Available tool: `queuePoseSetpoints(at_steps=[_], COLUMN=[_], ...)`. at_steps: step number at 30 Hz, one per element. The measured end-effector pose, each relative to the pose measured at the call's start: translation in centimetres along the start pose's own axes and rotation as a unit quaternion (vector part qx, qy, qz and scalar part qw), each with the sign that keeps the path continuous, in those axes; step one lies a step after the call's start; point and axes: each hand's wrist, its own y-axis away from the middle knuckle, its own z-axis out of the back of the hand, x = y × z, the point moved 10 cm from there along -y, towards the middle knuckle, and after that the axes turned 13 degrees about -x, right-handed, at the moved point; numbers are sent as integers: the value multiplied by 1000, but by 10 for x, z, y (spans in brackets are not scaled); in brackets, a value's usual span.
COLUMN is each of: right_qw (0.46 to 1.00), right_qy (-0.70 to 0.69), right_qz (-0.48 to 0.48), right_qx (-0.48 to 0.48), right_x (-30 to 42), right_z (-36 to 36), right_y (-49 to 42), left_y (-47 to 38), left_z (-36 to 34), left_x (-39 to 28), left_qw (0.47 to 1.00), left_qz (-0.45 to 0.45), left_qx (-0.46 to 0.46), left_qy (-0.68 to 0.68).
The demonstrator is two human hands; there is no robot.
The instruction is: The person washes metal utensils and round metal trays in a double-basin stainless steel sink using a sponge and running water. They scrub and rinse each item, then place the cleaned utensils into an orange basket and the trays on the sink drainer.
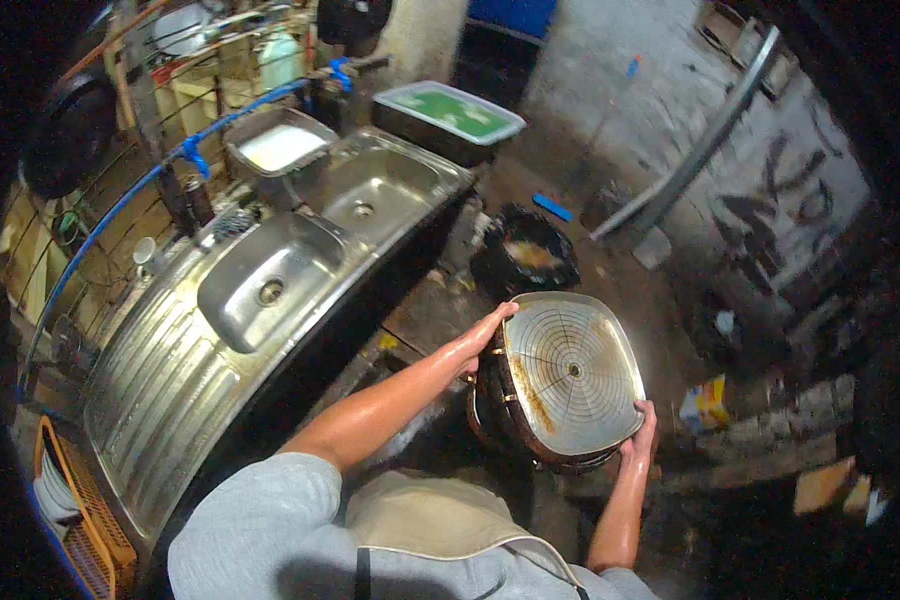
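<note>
Both my hands hold a squarish metal pan (577, 367) with rounded corners, its ringed face turned up and brown residue along its left side. My left hand (487, 337) grips the upper left rim. My right hand (640, 431) grips the lower right edge, fingers partly hidden below. Dark, glossy ware with metal fittings shows under and left of the pan; whether it is one piece with the pan, I cannot tell. To the left is a stainless steel double sink (292, 277) with a ribbed drainboard (165, 375).
Behind the sink stand a basin of whitish liquid (281, 146) and a tub of green liquid (450, 112). A black-lined waste container (529, 255) is beyond the pan. An orange plastic rack (90, 517) holds plates at lower left. A grey pipe (690, 165) slants along the wall.
</note>
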Motion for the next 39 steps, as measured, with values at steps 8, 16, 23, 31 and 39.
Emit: queuePoseSetpoints(at_steps=[8,16,23,31,39], right_qw=[991,968,956,985,987], right_qy=[75,100,195,97,58], right_qz=[-28,-79,-150,-67,135], right_qx=[109,217,162,126,68], right_x=[18,23,-1,-2,44], right_z=[-60,-39,-69,-117,-231], right_y=[-49,-102,-66,-149,-45], left_y=[17,68,51,114,211], left_z=[26,2,23,71,155], left_x=[-16,22,69,70,100], left_qw=[988,964,979,926,880], left_qz=[-134,-188,-60,-147,-218], left_qx=[-72,-186,-173,-349,-422], left_qy=[-20,-4,88,-2,9])
